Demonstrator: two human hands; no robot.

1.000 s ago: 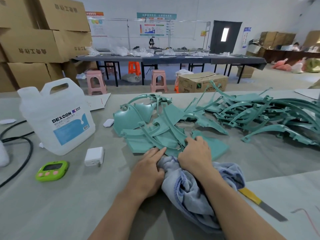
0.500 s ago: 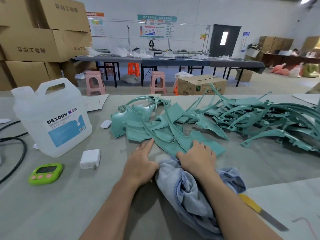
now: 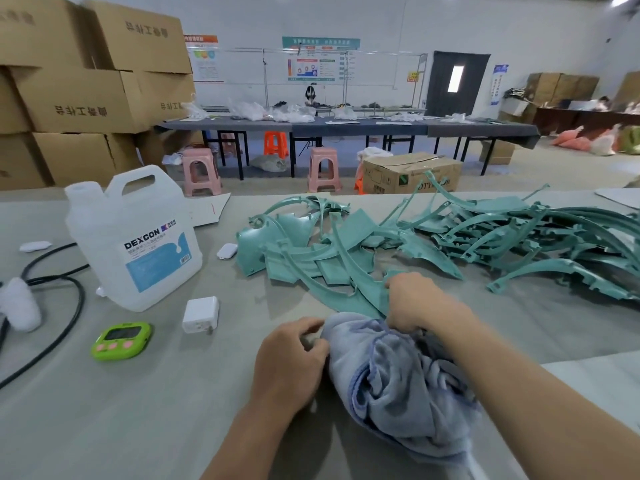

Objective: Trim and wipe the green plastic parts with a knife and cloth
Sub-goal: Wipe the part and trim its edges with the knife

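A heap of flat green plastic parts (image 3: 311, 258) lies in front of me on the grey table (image 3: 138, 410). A bigger tangle of curved green parts (image 3: 519, 237) spreads to the right. A crumpled blue-grey cloth (image 3: 398, 386) lies bunched at the near end of one long curved green part (image 3: 349, 289). My right hand (image 3: 415, 303) grips the cloth's far side right at that part's near end. My left hand (image 3: 291, 362) has its fingers curled and pinches the cloth's left edge. No knife shows in this view.
A white DEXCON jug (image 3: 135, 237) stands at the left, with a white charger (image 3: 201, 313) and a green timer (image 3: 121, 341) near it. A black cable (image 3: 69, 306) loops at the far left. A small white case (image 3: 227, 251) lies beside the green heap.
My left hand has drawn back off the green part and curled onto the cloth's edge. My right hand has gathered the cloth tighter. The knife beside my right arm has dropped out of sight.
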